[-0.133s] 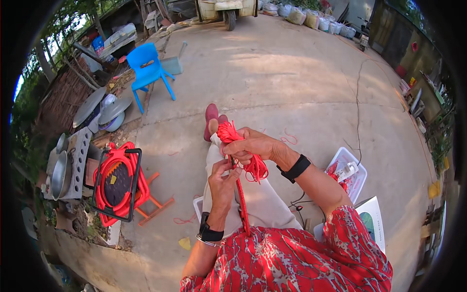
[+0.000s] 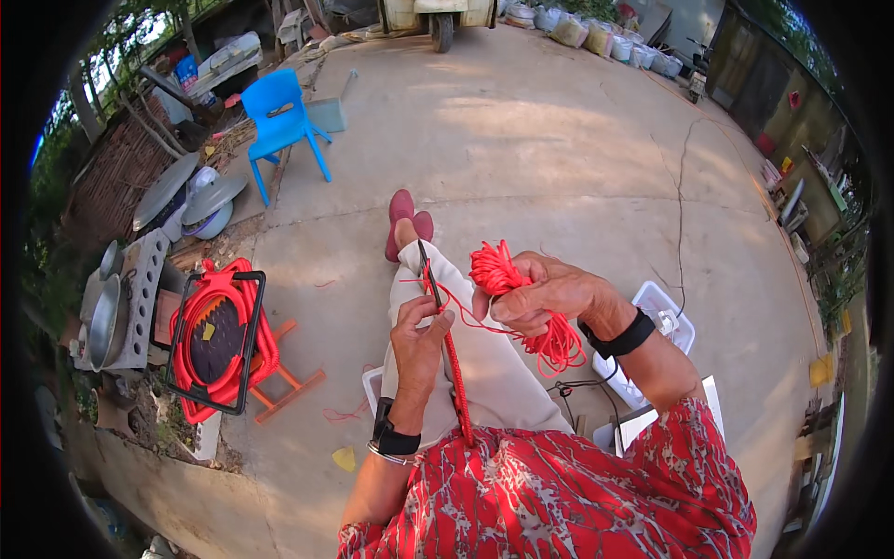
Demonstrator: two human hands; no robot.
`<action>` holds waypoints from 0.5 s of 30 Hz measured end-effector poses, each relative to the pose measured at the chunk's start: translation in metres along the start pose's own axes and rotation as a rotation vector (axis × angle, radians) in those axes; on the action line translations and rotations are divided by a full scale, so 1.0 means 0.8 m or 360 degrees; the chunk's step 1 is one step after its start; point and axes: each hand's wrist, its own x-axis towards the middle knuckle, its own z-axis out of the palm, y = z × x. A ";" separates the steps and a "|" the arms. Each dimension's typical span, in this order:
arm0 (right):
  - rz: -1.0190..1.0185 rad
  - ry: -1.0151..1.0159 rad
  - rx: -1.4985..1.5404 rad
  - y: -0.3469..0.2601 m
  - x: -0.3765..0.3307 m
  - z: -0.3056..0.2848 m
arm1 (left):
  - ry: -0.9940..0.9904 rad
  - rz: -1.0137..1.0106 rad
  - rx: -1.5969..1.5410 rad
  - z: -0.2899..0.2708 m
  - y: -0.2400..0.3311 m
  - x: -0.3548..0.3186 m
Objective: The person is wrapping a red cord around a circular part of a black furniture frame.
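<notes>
My right hand [image 2: 551, 296] is closed round the middle of a bundle of red cord [image 2: 495, 268], whose loops stick out above and hang below the fist. A single strand runs from the bundle across to a thin dark rod [image 2: 427, 270]. My left hand [image 2: 416, 352] pinches this rod between thumb and fingers, over my lap. Below the fingers a braided red cord covering [image 2: 455, 377] wraps the rod, down to my red patterned shirt. The rod's upper end is bare and dark, with a short red end of cord beside it.
To the left stands a red folding seat [image 2: 214, 345] with a black frame, beside pots on a perforated block [image 2: 149, 289]. A blue chair [image 2: 277, 126] is farther off. On the right are a white plastic basket [image 2: 684, 326] and a black cable [image 2: 684, 186].
My right hand has moved right with the cord bundle, away from my left hand. The strand now stretches between them, and the rod's dark upper end shows.
</notes>
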 end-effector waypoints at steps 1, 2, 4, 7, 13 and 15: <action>0.0012 0.0174 -0.0047 -0.008 -0.034 0.012 | 0.0000 0.0040 -0.0003 0.001 0.003 0.000; 0.0055 0.0299 -0.0121 -0.015 -0.063 0.020 | 0.0007 0.0085 0.0000 0.001 0.005 0.000; 0.0118 0.0398 -0.0197 -0.007 -0.091 0.022 | 0.0028 0.0092 0.0015 -0.006 0.001 -0.001; 0.0369 0.0991 -0.0986 0.026 -0.121 0.015 | 0.0023 0.0113 0.0219 0.005 0.008 0.000; 0.0309 0.0892 -0.1364 0.041 -0.132 0.027 | 0.0014 0.0307 0.0340 -0.001 0.003 -0.002; -0.0163 0.0780 -0.0195 0.028 -0.134 0.030 | -0.0024 0.0215 0.0193 0.002 0.006 -0.005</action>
